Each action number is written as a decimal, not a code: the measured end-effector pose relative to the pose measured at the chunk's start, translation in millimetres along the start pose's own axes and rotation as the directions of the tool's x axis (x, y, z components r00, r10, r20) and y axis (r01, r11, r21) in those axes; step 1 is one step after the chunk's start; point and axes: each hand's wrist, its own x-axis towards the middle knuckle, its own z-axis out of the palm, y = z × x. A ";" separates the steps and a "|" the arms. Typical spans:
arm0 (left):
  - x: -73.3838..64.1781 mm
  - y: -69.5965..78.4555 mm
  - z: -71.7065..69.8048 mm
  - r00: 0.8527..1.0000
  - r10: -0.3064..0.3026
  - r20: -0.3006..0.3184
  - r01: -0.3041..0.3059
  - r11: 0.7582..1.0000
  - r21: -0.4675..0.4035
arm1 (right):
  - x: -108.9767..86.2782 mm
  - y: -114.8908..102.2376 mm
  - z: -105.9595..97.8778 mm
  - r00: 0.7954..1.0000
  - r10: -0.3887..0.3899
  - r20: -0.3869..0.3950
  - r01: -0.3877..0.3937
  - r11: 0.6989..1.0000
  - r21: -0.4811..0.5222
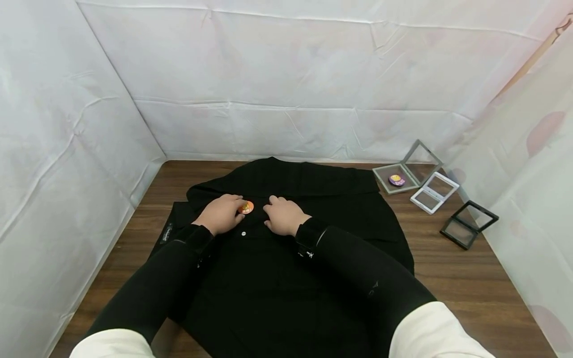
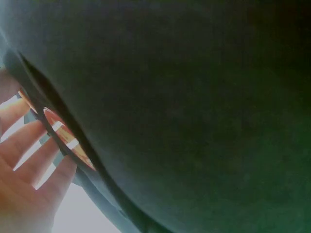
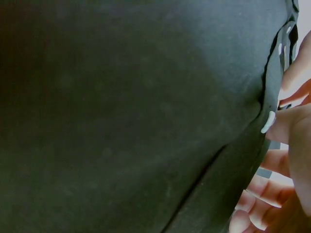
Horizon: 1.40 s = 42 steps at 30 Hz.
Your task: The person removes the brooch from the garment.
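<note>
A black garment [image 1: 286, 293] with white buttons lies spread over the table. On its upper part is a round orange badge [image 1: 246, 207], whose printed face shows. My left hand [image 1: 219, 215] rests at the badge's left edge, thumb and forefinger touching it. In the left wrist view, the fingers of my left hand [image 2: 34, 160] reach fairly straight towards the badge [image 2: 68, 138]. My right hand [image 1: 285, 216] lies on the cloth a little right of the badge, fingers loosely bent. Below the badge sits a white button [image 1: 243, 233].
At the back right stand hinged clear-panelled cases: a grey one [image 1: 379, 172] holding a purple and yellow badge [image 1: 396, 180], a white one [image 1: 434, 193] and a black one [image 1: 468, 224]. White sheeting [image 1: 286, 74] walls the wooden table [image 1: 488, 288].
</note>
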 end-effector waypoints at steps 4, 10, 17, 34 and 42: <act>5.7 0.6 1.1 1.000 0.017 -0.022 -0.017 1.000 0.014 | 0.0 1.0 0.5 1.000 0.004 -0.012 -0.004 1.000 -0.003; 9.3 1.7 -2.1 0.999 -0.002 -0.035 0.001 1.000 -0.012 | 0.0 1.2 0.0 1.000 0.004 -0.013 -0.004 1.000 0.006; 8.8 4.1 -10.8 0.997 -0.055 -0.055 0.047 0.991 -0.127 | 0.6 1.2 2.3 1.000 0.003 -0.018 -0.003 1.000 0.015; 15.3 -6.6 -3.5 0.975 -0.204 -0.086 0.171 0.942 -0.288 | 3.5 1.1 8.5 0.999 0.018 -0.033 -0.017 0.999 0.042; 18.6 -5.3 -5.1 0.973 -0.190 -0.131 0.150 0.953 -0.264 | 4.0 2.9 10.2 0.999 0.021 -0.037 -0.020 0.999 0.044</act>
